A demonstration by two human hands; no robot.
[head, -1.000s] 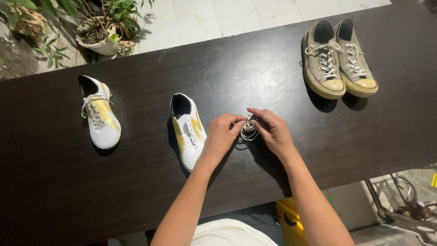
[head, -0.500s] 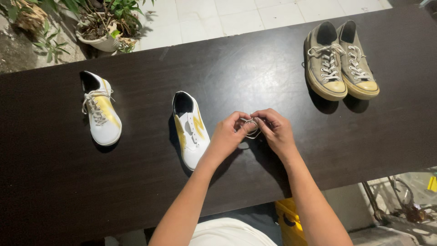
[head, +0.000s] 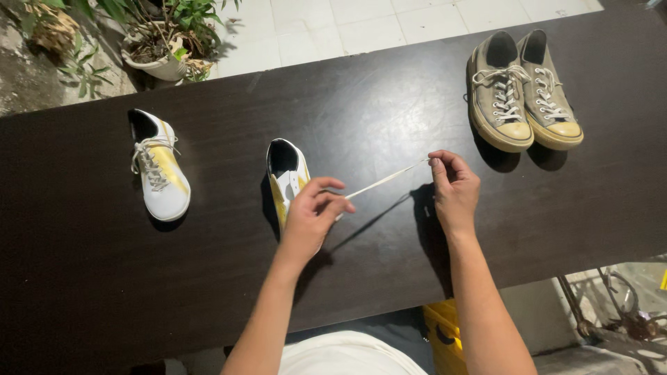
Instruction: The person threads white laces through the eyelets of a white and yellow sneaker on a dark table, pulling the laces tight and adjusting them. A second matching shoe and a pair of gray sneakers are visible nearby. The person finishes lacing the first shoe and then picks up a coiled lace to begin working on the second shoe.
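— Hands first: what does each one have?
— Left hand [head: 311,212] pinches one end of a white shoelace [head: 383,179]; right hand [head: 455,186] has thumb and finger closed on the other end. The lace runs taut between them, above the dark table [head: 83,278].
— And the shoe it goes with?
— Just behind the left hand, the white and yellow shoe [head: 286,173] shows bare eyelets, as far as I can tell. So the lace is out and straightened; any threading looks not yet started.
— Further off?
— Its mate [head: 158,173] sits laced at the left, and a grey pair [head: 524,90] stands laced at the far right
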